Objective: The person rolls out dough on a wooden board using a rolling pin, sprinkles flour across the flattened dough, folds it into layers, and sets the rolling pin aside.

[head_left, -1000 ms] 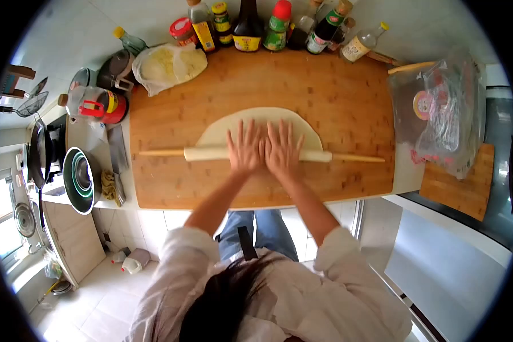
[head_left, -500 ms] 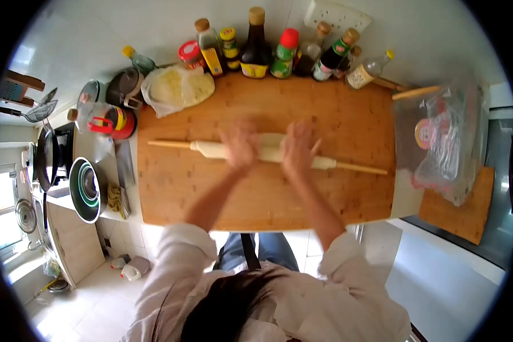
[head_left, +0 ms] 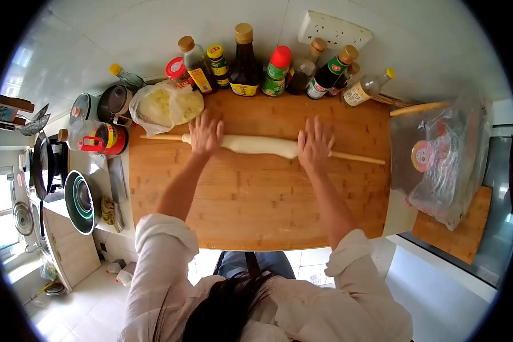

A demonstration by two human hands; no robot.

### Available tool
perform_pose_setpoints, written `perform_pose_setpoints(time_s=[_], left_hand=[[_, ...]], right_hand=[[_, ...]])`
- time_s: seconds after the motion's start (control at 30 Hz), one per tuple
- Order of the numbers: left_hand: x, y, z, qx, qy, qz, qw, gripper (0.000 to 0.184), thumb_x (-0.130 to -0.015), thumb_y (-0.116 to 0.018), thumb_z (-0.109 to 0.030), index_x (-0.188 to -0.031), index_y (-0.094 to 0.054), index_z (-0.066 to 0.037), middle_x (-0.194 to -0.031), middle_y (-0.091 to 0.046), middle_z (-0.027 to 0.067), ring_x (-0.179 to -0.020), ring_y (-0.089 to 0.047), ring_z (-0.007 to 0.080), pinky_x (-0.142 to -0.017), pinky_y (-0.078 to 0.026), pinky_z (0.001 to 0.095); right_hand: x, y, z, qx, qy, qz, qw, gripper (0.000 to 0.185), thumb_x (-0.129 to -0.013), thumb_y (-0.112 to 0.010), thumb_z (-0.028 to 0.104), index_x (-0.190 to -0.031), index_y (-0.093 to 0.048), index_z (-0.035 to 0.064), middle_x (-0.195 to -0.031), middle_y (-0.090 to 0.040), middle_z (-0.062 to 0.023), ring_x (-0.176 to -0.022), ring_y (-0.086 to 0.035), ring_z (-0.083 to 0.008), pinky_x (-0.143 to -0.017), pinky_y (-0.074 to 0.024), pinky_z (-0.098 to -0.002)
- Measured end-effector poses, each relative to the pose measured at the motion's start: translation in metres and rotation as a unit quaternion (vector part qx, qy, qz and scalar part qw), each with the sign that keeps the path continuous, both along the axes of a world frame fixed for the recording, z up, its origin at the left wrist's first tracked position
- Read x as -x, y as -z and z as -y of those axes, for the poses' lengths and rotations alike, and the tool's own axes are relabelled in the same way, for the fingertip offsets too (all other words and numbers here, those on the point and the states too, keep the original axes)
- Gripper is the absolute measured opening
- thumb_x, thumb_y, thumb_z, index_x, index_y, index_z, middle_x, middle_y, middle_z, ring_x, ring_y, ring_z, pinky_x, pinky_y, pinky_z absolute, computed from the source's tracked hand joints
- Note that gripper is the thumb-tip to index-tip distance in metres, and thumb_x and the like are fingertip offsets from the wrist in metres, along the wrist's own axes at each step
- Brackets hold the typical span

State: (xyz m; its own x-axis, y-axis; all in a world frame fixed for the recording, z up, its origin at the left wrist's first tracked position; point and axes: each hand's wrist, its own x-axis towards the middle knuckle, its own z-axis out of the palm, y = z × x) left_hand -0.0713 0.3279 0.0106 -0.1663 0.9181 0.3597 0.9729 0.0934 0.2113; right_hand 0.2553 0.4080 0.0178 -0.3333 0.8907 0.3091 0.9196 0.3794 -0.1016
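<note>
Pale dough (head_left: 259, 145) is wrapped in a roll around a long thin wooden rolling pin (head_left: 359, 157), whose bare ends stick out on both sides. It lies across the wooden board (head_left: 256, 199). My left hand (head_left: 206, 134) rests flat on the roll near its left end, fingers spread. Over the right end of the roll lies my right hand (head_left: 315, 143), its fingers also apart and pointing away from me. Between the two hands the middle of the dough roll is uncovered.
Several bottles and jars (head_left: 244, 62) line the board's back edge. A plastic bag with yellowish contents (head_left: 168, 106) sits back left. Left are a cleaver (head_left: 117, 178) and nested bowls (head_left: 82, 196); right, a clear plastic bag (head_left: 439, 165) and a smaller board (head_left: 456, 222).
The dough, spread out flat beyond the pin before, is now rolled around it. My hands have moved apart from the middle towards the roll's ends. The view has tilted up.
</note>
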Motion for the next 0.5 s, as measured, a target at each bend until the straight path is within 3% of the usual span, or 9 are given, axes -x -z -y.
perform_pose_setpoints(time_s=[0.07, 0.17, 0.2, 0.33, 0.4, 0.43, 0.47, 0.5], left_hand=[[0.019, 0.007, -0.002, 0.01, -0.02, -0.039, 0.999, 0.032, -0.094, -0.049, -0.03, -0.115, -0.061, -0.008, -0.114, -0.056, 0.0141, -0.106, -0.051, 0.0339, -0.094, -0.039, 0.0493], [0.037, 0.023, 0.011, 0.063, -0.002, -0.005, 0.998, 0.03, -0.095, -0.049, -0.029, -0.11, -0.061, -0.007, -0.108, -0.056, 0.015, -0.103, -0.051, 0.035, -0.091, -0.04, 0.0493], [0.038, 0.019, 0.005, 0.065, 0.003, -0.018, 0.998, 0.027, -0.095, -0.049, -0.029, -0.1, -0.06, -0.006, -0.099, -0.058, 0.0158, -0.096, -0.053, 0.0357, -0.086, -0.043, 0.0484], [0.031, 0.014, 0.006, 0.031, 0.006, -0.001, 1.0, 0.024, -0.096, -0.048, -0.026, -0.092, -0.057, -0.004, -0.087, -0.06, 0.0156, -0.085, -0.055, 0.0356, -0.075, -0.046, 0.0448], [0.018, 0.017, 0.056, 0.059, 0.032, 0.035, 0.997, 0.022, -0.095, -0.049, -0.024, -0.095, -0.058, -0.003, -0.09, -0.061, 0.0168, -0.086, -0.056, 0.0369, -0.076, -0.046, 0.0465], [0.008, 0.026, 0.092, 0.018, 0.045, 0.002, 0.999, 0.023, -0.094, -0.051, -0.023, -0.1, -0.059, -0.002, -0.095, -0.062, 0.0183, -0.089, -0.056, 0.0388, -0.076, -0.045, 0.0493], [-0.006, 0.025, 0.135, 0.118, 0.024, 0.061, 0.991, 0.028, -0.094, -0.049, -0.026, -0.106, -0.059, -0.002, -0.1, -0.062, 0.0204, -0.093, -0.057, 0.0402, -0.08, -0.046, 0.0514], [-0.02, 0.026, 0.185, 0.123, 0.038, 0.049, 0.99, 0.032, -0.094, -0.049, -0.028, -0.11, -0.059, -0.002, -0.107, -0.061, 0.0215, -0.099, -0.056, 0.0402, -0.087, -0.044, 0.0529]], right_hand=[[-0.004, 0.013, -0.006, -0.007, -0.003, -0.053, 0.999, 0.039, -0.096, -0.051, 0.031, -0.126, -0.058, 0.0064, -0.137, -0.05, -0.0152, -0.118, -0.051, -0.0363, -0.104, -0.032, -0.0584], [-0.01, 0.03, -0.001, -0.018, -0.03, -0.039, 0.999, 0.038, -0.095, -0.052, 0.029, -0.125, -0.057, 0.0053, -0.125, -0.055, -0.0177, -0.106, -0.054, -0.0361, -0.096, -0.0382, -0.0532], [-0.009, 0.026, -0.002, -0.012, -0.025, -0.037, 0.999, 0.038, -0.095, -0.052, 0.029, -0.125, -0.057, 0.0053, -0.125, -0.055, -0.0177, -0.106, -0.054, -0.0361, -0.096, -0.0382, -0.0532], [-0.01, 0.009, -0.002, 0.048, -0.011, -0.035, 0.998, 0.039, -0.095, -0.053, 0.028, -0.125, -0.056, 0.0031, -0.116, -0.057, -0.0203, -0.101, -0.053, -0.0379, -0.091, -0.0413, -0.0466], [-0.026, 0.007, 0.035, 0.055, -0.015, -0.052, 0.997, 0.043, -0.095, -0.053, 0.028, -0.129, -0.053, 0.0018, -0.117, -0.057, -0.0224, -0.105, -0.052, -0.0407, -0.093, -0.0413, -0.047], [-0.041, 0.005, 0.075, 0.068, -0.014, -0.052, 0.996, 0.045, -0.096, -0.052, 0.029, -0.131, -0.052, 0.0012, -0.119, -0.056, -0.0235, -0.107, -0.052, -0.0421, -0.094, -0.0408, -0.0482], [-0.054, -0.006, 0.118, 0.115, 0.003, -0.057, 0.992, 0.048, -0.096, -0.052, 0.03, -0.134, -0.05, 0.0012, -0.123, -0.054, -0.0247, -0.111, -0.051, -0.0428, -0.097, -0.0393, -0.0507], [-0.064, -0.017, 0.155, 0.16, 0.019, -0.063, 0.985, 0.051, -0.096, -0.052, 0.031, -0.136, -0.048, 0.0012, -0.127, -0.053, -0.0259, -0.114, -0.05, -0.0435, -0.099, -0.0378, -0.0531]])
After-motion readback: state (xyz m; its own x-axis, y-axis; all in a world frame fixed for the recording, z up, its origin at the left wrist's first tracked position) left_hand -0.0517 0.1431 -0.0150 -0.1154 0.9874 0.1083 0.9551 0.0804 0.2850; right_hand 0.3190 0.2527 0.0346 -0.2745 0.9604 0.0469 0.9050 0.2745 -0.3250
